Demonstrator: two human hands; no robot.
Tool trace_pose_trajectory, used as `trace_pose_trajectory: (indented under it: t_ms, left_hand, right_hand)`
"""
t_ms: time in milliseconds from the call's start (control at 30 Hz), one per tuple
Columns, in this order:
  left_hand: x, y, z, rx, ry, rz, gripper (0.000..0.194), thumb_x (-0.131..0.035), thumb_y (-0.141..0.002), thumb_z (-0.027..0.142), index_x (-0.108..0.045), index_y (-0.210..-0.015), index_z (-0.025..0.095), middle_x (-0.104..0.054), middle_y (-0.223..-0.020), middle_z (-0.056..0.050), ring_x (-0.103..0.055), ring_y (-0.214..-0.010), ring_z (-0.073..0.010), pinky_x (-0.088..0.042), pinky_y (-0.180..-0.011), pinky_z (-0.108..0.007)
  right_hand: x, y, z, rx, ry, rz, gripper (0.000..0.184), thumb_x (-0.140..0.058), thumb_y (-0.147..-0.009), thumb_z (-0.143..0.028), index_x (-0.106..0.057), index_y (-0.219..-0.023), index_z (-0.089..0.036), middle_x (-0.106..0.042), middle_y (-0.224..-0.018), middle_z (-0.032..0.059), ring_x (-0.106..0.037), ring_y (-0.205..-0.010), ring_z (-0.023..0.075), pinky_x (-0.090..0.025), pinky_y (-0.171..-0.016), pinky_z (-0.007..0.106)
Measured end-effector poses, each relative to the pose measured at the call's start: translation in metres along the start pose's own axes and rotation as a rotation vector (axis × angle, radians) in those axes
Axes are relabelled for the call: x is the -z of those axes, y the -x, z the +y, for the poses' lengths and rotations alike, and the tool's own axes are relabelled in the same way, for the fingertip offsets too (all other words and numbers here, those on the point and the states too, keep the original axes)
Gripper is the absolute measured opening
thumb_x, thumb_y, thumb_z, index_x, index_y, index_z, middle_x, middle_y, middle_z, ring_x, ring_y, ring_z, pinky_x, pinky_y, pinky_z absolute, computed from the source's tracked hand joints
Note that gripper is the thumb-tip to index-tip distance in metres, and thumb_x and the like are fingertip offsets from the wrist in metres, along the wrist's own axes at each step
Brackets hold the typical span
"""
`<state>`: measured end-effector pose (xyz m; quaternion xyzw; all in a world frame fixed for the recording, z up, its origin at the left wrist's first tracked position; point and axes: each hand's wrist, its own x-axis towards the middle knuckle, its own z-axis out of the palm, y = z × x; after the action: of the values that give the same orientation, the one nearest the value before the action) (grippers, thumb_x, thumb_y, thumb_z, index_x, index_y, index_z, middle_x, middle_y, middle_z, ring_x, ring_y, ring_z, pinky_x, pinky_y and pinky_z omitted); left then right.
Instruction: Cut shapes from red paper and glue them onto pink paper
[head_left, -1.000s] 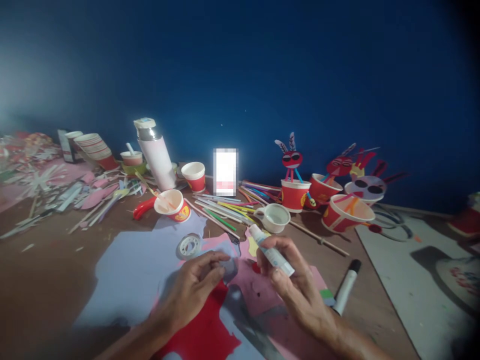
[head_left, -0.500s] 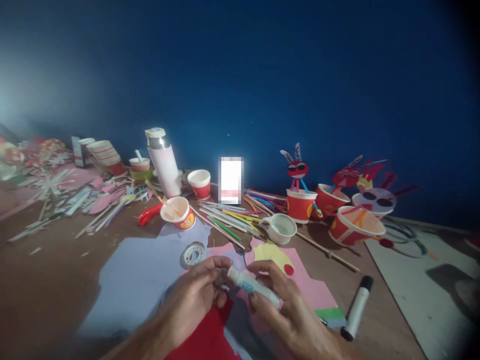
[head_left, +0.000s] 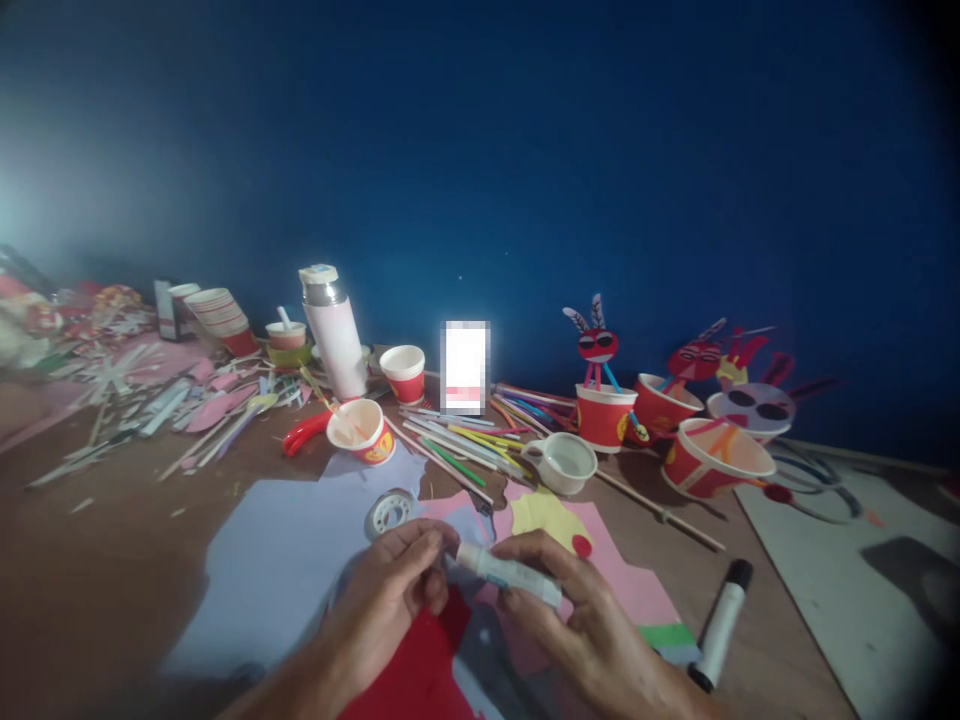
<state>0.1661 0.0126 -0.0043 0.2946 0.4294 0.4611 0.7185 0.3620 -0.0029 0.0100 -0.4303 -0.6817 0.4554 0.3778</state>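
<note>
My right hand [head_left: 581,615] is wrapped around a white glue stick [head_left: 514,575] with a bluish label, its narrower end pointing left. My left hand [head_left: 394,585] is closed in a pinch close to that end; whatever lies between its fingertips is too small and hidden to name. Beneath both hands lie a red sheet [head_left: 409,665], pink paper [head_left: 622,560] and a pale blue sheet [head_left: 259,560]. A roll of tape [head_left: 390,512] sits just beyond my left hand. Past my right hand is a yellow paper piece [head_left: 551,515] with a red dot.
A black-and-white marker [head_left: 720,625] lies at right. Behind are a white cup [head_left: 564,465], coloured sticks [head_left: 465,440], a red-handled tool [head_left: 304,432], paper cups [head_left: 360,435], a flask [head_left: 335,340] and a bright screen [head_left: 465,365]. Cups with paper figures [head_left: 598,345] stand back right; paper scraps [head_left: 217,400] cover the left.
The glue stick has tilted slightly flatter in my right hand, and its label has turned partly away. My left hand stays pinched near its end. The whole view has shifted a little.
</note>
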Motion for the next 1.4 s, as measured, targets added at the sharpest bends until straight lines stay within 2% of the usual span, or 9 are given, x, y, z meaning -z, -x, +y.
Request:
trace_pose_trajectory:
  t_ms: [200, 333, 567, 833, 1067, 1133, 1267, 1333, 1400]
  left_hand:
    - [0.000, 0.001, 0.000, 0.021, 0.042, -0.011, 0.028, -0.074, -0.071, 0.032, -0.069, -0.089, 0.012, -0.058, -0.063, 0.000, -0.051, -0.055, -0.0102, -0.041, -0.051, -0.023]
    - [0.000, 0.001, 0.000, -0.008, 0.050, -0.032, 0.029, -0.074, -0.071, 0.031, -0.069, -0.093, 0.013, -0.057, -0.063, 0.000, -0.049, -0.054, -0.0092, -0.043, -0.051, -0.022]
    - [-0.001, 0.000, 0.001, -0.015, 0.070, -0.049, 0.026, -0.075, -0.071, 0.028, -0.070, -0.091, 0.012, -0.058, -0.061, -0.001, -0.051, -0.055, -0.0094, -0.046, -0.051, -0.022]
    - [-0.001, 0.000, 0.001, -0.006, 0.049, -0.050, 0.026, -0.075, -0.071, 0.027, -0.071, -0.091, 0.011, -0.061, -0.065, -0.002, -0.052, -0.053, -0.0092, -0.046, -0.050, -0.021]
    - [-0.005, 0.001, 0.003, 0.006, 0.028, -0.046, 0.028, -0.077, -0.068, 0.028, -0.071, -0.089, 0.011, -0.062, -0.066, -0.002, -0.052, -0.052, -0.0091, -0.046, -0.050, -0.022]
    - [-0.005, 0.001, 0.004, -0.010, 0.022, -0.033, 0.028, -0.076, -0.068, 0.029, -0.070, -0.088, 0.011, -0.062, -0.065, -0.002, -0.052, -0.052, -0.0091, -0.045, -0.050, -0.022]
    - [-0.004, 0.000, 0.006, -0.077, 0.053, 0.085, 0.021, -0.072, -0.070, 0.026, -0.067, -0.087, 0.014, -0.062, -0.073, 0.000, -0.048, -0.051, -0.0068, -0.041, -0.047, -0.020]
    - [-0.005, 0.001, 0.004, -0.025, 0.091, 0.110, 0.018, -0.068, -0.071, 0.024, -0.066, -0.086, 0.015, -0.059, -0.069, 0.001, -0.046, -0.049, -0.0068, -0.036, -0.043, -0.020]
    - [-0.008, 0.004, -0.001, 0.107, 0.141, 0.065, 0.014, -0.066, -0.071, 0.025, -0.063, -0.082, 0.016, -0.052, -0.061, 0.004, -0.044, -0.047, -0.0073, -0.031, -0.039, -0.019]
  right_hand:
    - [0.001, 0.002, 0.010, 0.050, 0.087, -0.024, 0.021, -0.048, -0.089, -0.024, -0.053, -0.110, -0.023, -0.066, -0.099, 0.0059, -0.064, -0.092, 0.0204, -0.051, -0.067, 0.026]
    - [0.002, 0.003, 0.015, 0.090, 0.205, -0.031, 0.024, -0.050, -0.087, -0.021, -0.051, -0.110, -0.025, -0.066, -0.098, 0.0027, -0.063, -0.086, 0.0186, -0.049, -0.074, 0.031]
    - [-0.001, 0.003, 0.021, 0.220, 0.394, -0.009, 0.027, -0.051, -0.085, -0.019, -0.049, -0.112, -0.025, -0.067, -0.093, 0.0030, -0.063, -0.082, 0.0201, -0.049, -0.071, 0.034]
    - [0.001, 0.004, 0.020, 0.355, 0.463, -0.014, 0.030, -0.050, -0.085, -0.016, -0.046, -0.114, -0.023, -0.066, -0.095, 0.0053, -0.063, -0.085, 0.0205, -0.050, -0.072, 0.034]
    - [0.001, 0.004, 0.019, 0.365, 0.485, -0.020, 0.031, -0.051, -0.085, -0.015, -0.046, -0.115, -0.024, -0.066, -0.098, 0.0055, -0.063, -0.089, 0.0213, -0.051, -0.075, 0.036]
    - [0.002, 0.004, 0.019, 0.350, 0.472, -0.020, 0.029, -0.050, -0.086, -0.017, -0.047, -0.114, -0.024, -0.067, -0.096, 0.0047, -0.064, -0.086, 0.0203, -0.051, -0.073, 0.034]
    - [0.005, 0.004, 0.019, 0.333, 0.484, 0.053, 0.028, -0.049, -0.088, -0.020, -0.046, -0.115, -0.024, -0.067, -0.095, 0.0045, -0.064, -0.083, 0.0191, -0.051, -0.072, 0.032]
    - [0.003, 0.003, 0.020, 0.331, 0.506, 0.113, 0.028, -0.050, -0.089, -0.021, -0.045, -0.116, -0.024, -0.067, -0.099, 0.0059, -0.064, -0.086, 0.0198, -0.051, -0.073, 0.032]
    - [0.000, 0.004, 0.021, 0.348, 0.541, 0.151, 0.026, -0.050, -0.088, -0.020, -0.045, -0.114, -0.022, -0.067, -0.097, 0.0070, -0.064, -0.084, 0.0203, -0.051, -0.072, 0.032]
